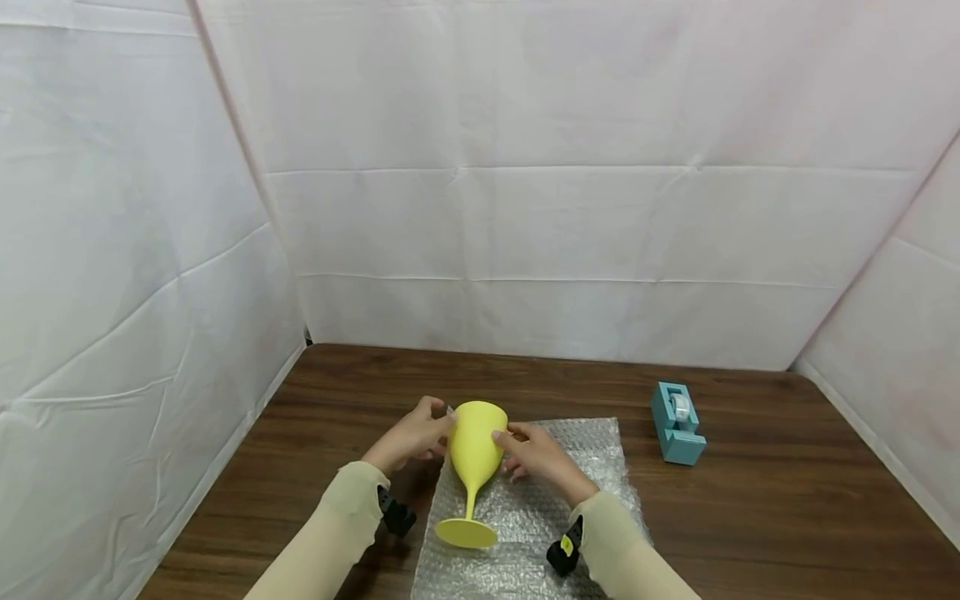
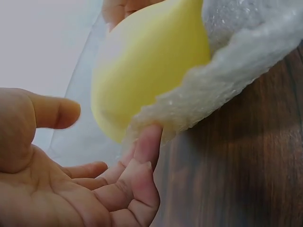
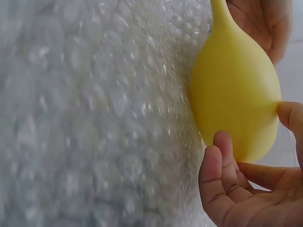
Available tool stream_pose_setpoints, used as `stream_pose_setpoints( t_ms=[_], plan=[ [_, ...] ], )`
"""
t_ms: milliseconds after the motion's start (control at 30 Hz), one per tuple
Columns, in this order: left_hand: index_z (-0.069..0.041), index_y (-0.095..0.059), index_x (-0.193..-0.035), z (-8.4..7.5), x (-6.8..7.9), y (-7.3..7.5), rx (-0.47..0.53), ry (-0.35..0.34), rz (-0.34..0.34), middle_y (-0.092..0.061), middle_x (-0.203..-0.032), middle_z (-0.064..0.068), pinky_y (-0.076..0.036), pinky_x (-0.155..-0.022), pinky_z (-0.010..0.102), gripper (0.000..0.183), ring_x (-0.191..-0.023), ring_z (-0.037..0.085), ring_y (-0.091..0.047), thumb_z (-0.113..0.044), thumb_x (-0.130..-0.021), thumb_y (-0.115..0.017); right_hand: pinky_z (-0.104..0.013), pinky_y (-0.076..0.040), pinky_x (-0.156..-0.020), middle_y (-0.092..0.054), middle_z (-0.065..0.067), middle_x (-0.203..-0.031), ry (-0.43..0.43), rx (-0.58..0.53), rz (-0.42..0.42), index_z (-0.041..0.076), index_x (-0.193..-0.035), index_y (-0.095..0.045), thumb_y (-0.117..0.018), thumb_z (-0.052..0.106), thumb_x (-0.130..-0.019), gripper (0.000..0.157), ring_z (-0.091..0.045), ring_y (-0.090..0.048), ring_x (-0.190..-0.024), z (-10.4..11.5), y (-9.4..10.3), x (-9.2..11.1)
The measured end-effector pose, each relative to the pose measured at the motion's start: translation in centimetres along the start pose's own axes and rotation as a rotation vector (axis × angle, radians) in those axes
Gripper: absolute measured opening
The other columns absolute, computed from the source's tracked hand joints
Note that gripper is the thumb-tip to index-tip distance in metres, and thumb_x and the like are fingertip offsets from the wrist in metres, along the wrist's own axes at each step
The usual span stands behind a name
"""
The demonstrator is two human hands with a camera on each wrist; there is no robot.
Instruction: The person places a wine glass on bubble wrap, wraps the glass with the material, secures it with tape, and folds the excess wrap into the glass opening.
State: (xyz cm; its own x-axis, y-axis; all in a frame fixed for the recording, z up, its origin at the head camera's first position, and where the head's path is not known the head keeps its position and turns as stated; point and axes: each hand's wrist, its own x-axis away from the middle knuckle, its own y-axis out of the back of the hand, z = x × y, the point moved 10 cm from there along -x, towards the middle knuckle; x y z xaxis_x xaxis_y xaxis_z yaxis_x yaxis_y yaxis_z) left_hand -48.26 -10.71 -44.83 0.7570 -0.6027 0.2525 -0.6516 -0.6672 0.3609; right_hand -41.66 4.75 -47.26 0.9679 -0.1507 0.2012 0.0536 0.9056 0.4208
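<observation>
Your right hand has the firmer contact, its thumb and fingers clamped on the right side of the bowl of the smooth, matte yellow stemmed goblet. Opposite, your left hand has its thumb parted from the bowl and its fingertips against the edge of the clear bubble-wrap sheet. Between your hands the goblet lies on its side over the sheet's left part, long axis running nearly straight away from you: foot closest, then stem, with the rim end farthest and slightly rightward. Farther right on the dark brown wood-grain tabletop, well apart from your right hand, sits a blue-green block-shaped tape dispenser.
</observation>
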Motion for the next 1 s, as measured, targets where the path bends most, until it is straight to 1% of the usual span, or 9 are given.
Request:
stream_pose_setpoints(
  t_ms=[133,267,400,533,700,900,1000],
  plan=[
    [-0.003,-0.021,-0.139,-0.3,-0.2,-0.2,0.015,-0.018,0.008,-0.060,-0.104,0.012,-0.047,-0.067,0.036,0.053,-0.075,0.018,-0.061,-0.027,-0.096,-0.042,-0.032,-0.051,-0.064,-0.056,-0.015,-0.112,0.013,-0.004,-0.005,0.000,-0.135,-0.038,-0.055,0.050,-0.085,0.072,-0.018,-0.060,-0.076,-0.2,0.6,0.3],
    [-0.003,-0.022,-0.138,-0.5,-0.4,-0.4,0.035,-0.040,0.013,-0.061,-0.102,0.012,-0.047,-0.069,0.037,0.048,-0.075,0.019,-0.061,-0.018,-0.096,-0.041,-0.032,-0.051,-0.064,-0.055,-0.016,-0.114,0.029,0.002,0.001,-0.001,-0.134,-0.039,-0.055,0.046,-0.087,0.069,-0.018,-0.060,-0.076,-0.2,1.1,0.6],
    [-0.003,-0.024,-0.137,-0.8,-0.5,-0.6,0.053,-0.059,0.020,-0.059,-0.105,0.013,-0.046,-0.071,0.039,0.046,-0.078,0.021,-0.062,-0.015,-0.096,-0.041,-0.032,-0.051,-0.064,-0.055,-0.015,-0.116,0.030,0.019,-0.002,0.000,-0.134,-0.040,-0.056,0.044,-0.087,0.066,-0.018,-0.060,-0.078,-0.4,1.7,0.8],
    [-0.003,-0.027,-0.136,-1.1,-0.5,-0.8,0.068,-0.081,0.025,-0.056,-0.108,0.016,-0.047,-0.074,0.041,0.046,-0.079,0.021,-0.062,-0.011,-0.095,-0.045,-0.031,-0.051,-0.065,-0.056,-0.013,-0.116,0.035,0.035,-0.002,0.002,-0.133,-0.041,-0.056,0.043,-0.087,0.063,-0.017,-0.060,-0.078,-0.7,2.2,0.9],
    [-0.002,-0.030,-0.134,-1.5,-0.6,-1.1,0.090,-0.115,0.024,-0.056,-0.104,0.016,-0.048,-0.075,0.043,0.046,-0.079,0.023,-0.063,-0.007,-0.092,-0.049,-0.032,-0.050,-0.066,-0.055,-0.014,-0.119,0.043,0.038,-0.001,0.002,-0.132,-0.043,-0.056,0.040,-0.088,0.059,-0.017,-0.060,-0.079,-0.9,2.6,1.0],
    [-0.001,-0.034,-0.131,-1.8,-0.9,-1.4,0.094,-0.156,0.015,-0.057,-0.100,0.015,-0.049,-0.072,0.041,0.053,-0.076,0.022,-0.063,-0.007,-0.085,-0.059,-0.032,-0.050,-0.066,-0.056,-0.014,-0.116,0.048,0.020,0.005,0.001,-0.130,-0.046,-0.056,0.035,-0.089,0.054,-0.018,-0.060,-0.077,-1.0,3.0,1.3],
    [-0.001,-0.036,-0.130,-1.9,-1.0,-1.6,0.094,-0.168,0.009,-0.057,-0.099,0.015,-0.049,-0.072,0.041,0.054,-0.075,0.022,-0.063,-0.007,-0.083,-0.062,-0.031,-0.050,-0.065,-0.057,-0.013,-0.116,0.049,0.021,0.014,0.001,-0.131,-0.045,-0.055,0.034,-0.090,0.053,-0.018,-0.060,-0.077,-1.1,3.0,1.4]
  ],
)
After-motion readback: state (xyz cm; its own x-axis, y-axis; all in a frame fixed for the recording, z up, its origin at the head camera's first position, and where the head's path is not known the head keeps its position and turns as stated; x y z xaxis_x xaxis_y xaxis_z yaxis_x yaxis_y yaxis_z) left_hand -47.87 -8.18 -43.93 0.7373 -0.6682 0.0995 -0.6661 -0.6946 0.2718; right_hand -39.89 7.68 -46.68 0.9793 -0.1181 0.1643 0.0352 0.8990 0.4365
